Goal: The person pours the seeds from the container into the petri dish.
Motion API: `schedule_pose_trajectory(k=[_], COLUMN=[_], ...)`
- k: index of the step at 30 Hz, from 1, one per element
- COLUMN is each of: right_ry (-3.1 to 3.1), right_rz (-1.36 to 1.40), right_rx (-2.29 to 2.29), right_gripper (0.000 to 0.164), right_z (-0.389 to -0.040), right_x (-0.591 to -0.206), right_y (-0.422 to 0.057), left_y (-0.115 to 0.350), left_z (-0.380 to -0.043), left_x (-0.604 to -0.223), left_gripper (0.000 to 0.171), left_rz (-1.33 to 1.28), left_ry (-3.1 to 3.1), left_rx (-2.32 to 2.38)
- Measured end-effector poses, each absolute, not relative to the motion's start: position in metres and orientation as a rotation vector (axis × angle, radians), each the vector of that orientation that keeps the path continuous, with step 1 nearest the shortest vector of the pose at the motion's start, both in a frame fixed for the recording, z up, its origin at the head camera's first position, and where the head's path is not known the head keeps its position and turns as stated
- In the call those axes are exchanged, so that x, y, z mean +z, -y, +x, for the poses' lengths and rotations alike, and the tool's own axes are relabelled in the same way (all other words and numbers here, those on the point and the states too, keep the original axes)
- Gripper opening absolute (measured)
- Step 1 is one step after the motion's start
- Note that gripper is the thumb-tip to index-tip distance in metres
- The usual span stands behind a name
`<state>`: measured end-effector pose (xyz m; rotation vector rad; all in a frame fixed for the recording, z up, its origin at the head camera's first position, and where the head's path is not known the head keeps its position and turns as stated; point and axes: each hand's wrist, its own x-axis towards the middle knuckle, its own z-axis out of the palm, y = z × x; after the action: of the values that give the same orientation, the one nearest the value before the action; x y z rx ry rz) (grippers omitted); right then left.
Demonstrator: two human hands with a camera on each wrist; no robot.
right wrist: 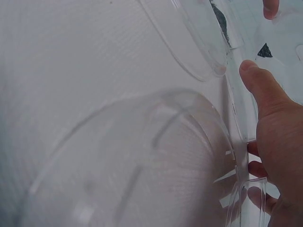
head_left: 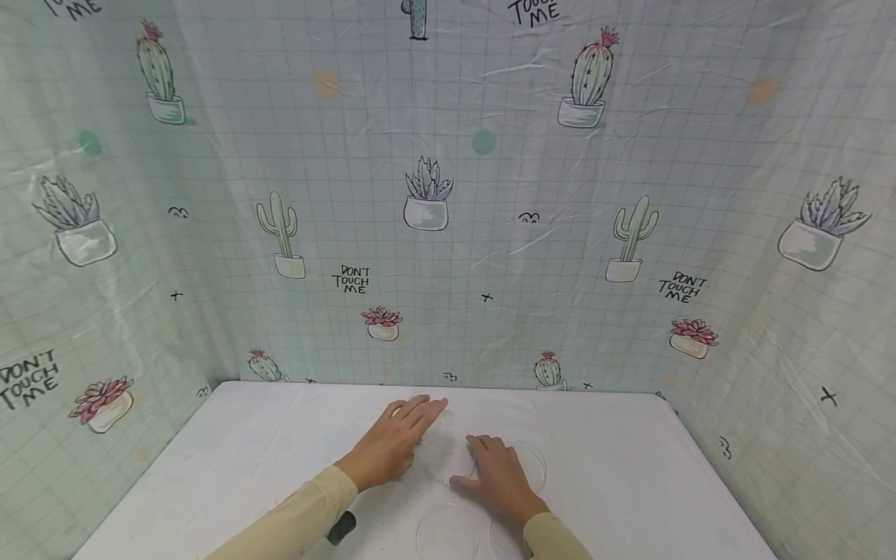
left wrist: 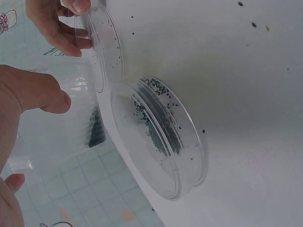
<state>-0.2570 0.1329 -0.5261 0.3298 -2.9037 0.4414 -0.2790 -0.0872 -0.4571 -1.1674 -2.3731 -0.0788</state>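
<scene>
A clear plastic box, with a pile of small dark grains in one corner, sits between my hands. My left hand grips it from the left; its thumb lies across the box in the left wrist view. My right hand is on the box's right side with thumb and fingers spread; in the left wrist view its fingers reach the rim of a clear round dish. Another clear round dish holds many dark grains. A large clear curved rim fills the lower right wrist view.
Clear round dishes lie on the white table: one beside my right hand and another nearer me. Loose dark grains are scattered. A dark oblong object shows by my left sleeve. A cactus-print sheet hangs behind.
</scene>
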Motion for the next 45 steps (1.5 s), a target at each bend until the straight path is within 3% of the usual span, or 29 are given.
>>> schedule_pose_trajectory(k=[22, 45], right_ry=[2.903, 2.913], right_rz=[0.344, 0.341], right_rx=[0.456, 0.476], right_gripper=[0.078, 0.08], right_z=[-0.256, -0.256], right_x=[-0.524, -0.525], right_y=[-0.134, -0.134], left_y=[0.079, 0.074], left_z=[-0.28, -0.281], left_x=[-0.458, -0.456], left_gripper=[0.089, 0.094], left_rz=[-1.203, -1.265], left_ry=[2.334, 2.321], left_rx=[0.02, 0.104])
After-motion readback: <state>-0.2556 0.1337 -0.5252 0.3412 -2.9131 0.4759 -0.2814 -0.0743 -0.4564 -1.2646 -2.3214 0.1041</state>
